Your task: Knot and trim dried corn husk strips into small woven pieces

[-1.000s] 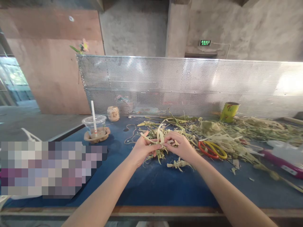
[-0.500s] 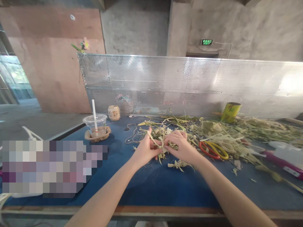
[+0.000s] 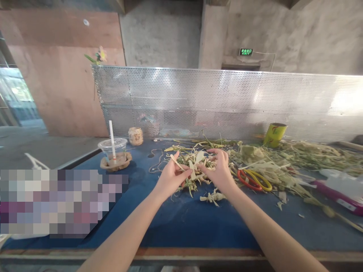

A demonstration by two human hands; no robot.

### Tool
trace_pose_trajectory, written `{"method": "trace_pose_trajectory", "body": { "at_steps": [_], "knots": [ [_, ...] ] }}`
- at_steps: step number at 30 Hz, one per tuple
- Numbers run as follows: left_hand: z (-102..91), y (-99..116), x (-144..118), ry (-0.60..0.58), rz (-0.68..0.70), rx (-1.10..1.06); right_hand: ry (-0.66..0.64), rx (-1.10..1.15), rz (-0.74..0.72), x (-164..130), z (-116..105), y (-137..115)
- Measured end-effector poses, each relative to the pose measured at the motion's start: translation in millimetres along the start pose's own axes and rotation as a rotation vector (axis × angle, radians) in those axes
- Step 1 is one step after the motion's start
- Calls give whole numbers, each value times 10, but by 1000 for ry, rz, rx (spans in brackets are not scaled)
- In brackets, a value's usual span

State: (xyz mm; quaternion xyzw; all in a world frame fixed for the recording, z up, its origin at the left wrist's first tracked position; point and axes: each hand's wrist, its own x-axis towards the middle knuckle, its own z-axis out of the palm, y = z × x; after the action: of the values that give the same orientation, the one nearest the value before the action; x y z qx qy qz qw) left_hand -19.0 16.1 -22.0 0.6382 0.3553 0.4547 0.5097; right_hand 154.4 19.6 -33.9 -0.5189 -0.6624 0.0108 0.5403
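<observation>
While both hands meet above the blue table (image 3: pixel 176 223), the left hand (image 3: pixel 170 179) and right hand (image 3: pixel 219 172) pinch one small bundle of pale leaf strips (image 3: pixel 195 169) between them, strips fanning upward; scissors (image 3: pixel 253 179) lie just right.

Dry leaf strips (image 3: pixel 195 168) in both hands: papery, matt, pale straw w/ green bits. Tabletop (image 3: pixel 181 223) = matt blue cloth, front edge bare wood. Screen (image 3: pixel 227 102) at back edge: perforated metal, shiny. Cup (image 3: pixel 112 149) near left edge: clear plastic. Scissors (image 3: pixel 253 179) w/ glossy plastic handles
</observation>
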Motion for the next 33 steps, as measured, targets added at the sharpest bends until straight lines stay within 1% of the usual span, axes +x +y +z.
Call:
{"method": "trace_pose_trajectory", "body": {
  "at_steps": [1, 2, 4, 5, 6, 7, 10, 12, 15, 17, 20, 22, 24, 26, 29, 31, 33],
  "knots": [
    [1, -5, 0, -2, -2, -1, -35, 65, 73, 12, 8, 14],
    [2, -6, 0, -5, -8, -3, -118, 128, 118, 23, 11, 20],
    [5, 4, -3, -15, -29, -8, -308, 226, 127, 37, 7, 3],
    [7, 14, -6, -21, -37, -13, -361, 264, 113, 38, 3, -15],
    [8, 27, -9, -27, -41, -20, -369, 294, 101, 36, 0, -34],
    [10, 40, -12, -33, -43, -27, -346, 321, 90, 30, -2, -53],
    [18, 73, -25, -63, -42, -52, -247, 392, 35, 12, -6, -77],
    [27, 84, -33, -73, -48, -79, -181, 388, -24, 6, -15, -70],
    [42, 80, -33, -71, -53, -133, -132, 374, -99, 7, -44, -58],
    [47, 65, -22, -75, -50, -158, -148, 378, -152, 10, -74, -67],
    [40, 34, 1, -52, -55, -168, -209, 375, -302, 14, -124, -101],
    [29, 16, 10, -29, -61, -164, -288, 360, -400, 14, -146, -120],
    [20, 4, 11, -28, -48, -135, -380, 338, -425, 10, -144, -127],
    [19, 0, 6, -17, -6, -76, -423, 300, -385, 2, -118, -120],
    [32, 3, -1, 43, 81, 17, -393, 253, -276, -15, -56, -101],
    [45, 4, -3, 65, 121, 65, -358, 279, -154, -25, -19, -88],
    [55, 0, -4, 50, 142, 107, -341, 327, -15, -28, 2, -78]
  ]
}}
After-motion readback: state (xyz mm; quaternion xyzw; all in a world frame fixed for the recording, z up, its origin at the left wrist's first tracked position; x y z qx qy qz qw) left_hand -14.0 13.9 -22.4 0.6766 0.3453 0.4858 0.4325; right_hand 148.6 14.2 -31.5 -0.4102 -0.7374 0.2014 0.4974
